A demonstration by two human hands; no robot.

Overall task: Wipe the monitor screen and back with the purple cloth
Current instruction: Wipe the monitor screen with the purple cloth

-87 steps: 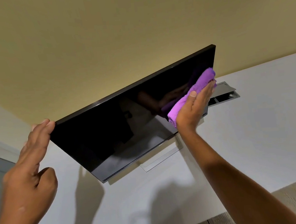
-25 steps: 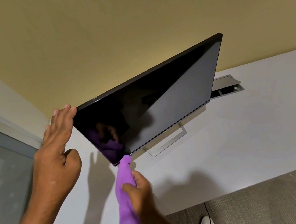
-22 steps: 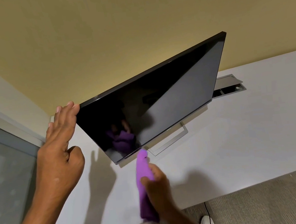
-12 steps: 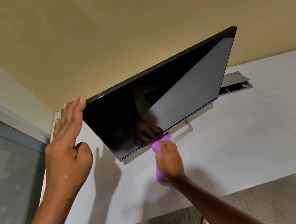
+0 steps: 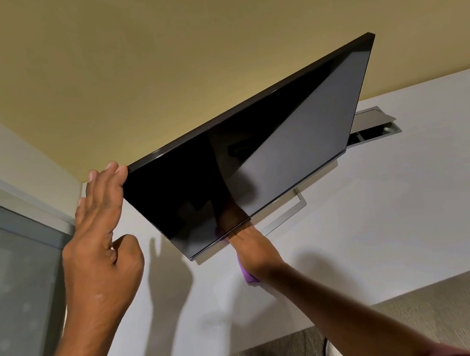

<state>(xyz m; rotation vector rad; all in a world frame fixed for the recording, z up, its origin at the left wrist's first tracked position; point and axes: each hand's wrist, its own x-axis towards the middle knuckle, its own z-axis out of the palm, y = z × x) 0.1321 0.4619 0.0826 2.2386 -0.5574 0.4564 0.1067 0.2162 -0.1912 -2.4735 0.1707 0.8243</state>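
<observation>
A black monitor (image 5: 269, 156) with a dark glossy screen stands tilted on a white desk (image 5: 392, 219). My left hand (image 5: 101, 241) rests with its fingertips against the monitor's upper left corner, fingers straight and holding nothing. My right hand (image 5: 251, 248) reaches under the monitor's bottom edge, its fingers hidden behind the panel. It grips the purple cloth (image 5: 248, 276), of which only a small end shows below the wrist. The screen reflects the hand.
The monitor's silver frame stand (image 5: 292, 212) sits on the desk under the panel. A grey cable hatch (image 5: 373, 125) lies open behind the right end. A yellow wall rises behind, a glass partition (image 5: 12, 273) stands at the left, and grey carpet (image 5: 418, 329) shows below the desk edge.
My right hand has moved with the cloth from the screen's face, down off the lower left corner, then along and under the bottom edge. My left hand has stayed at the top left corner.
</observation>
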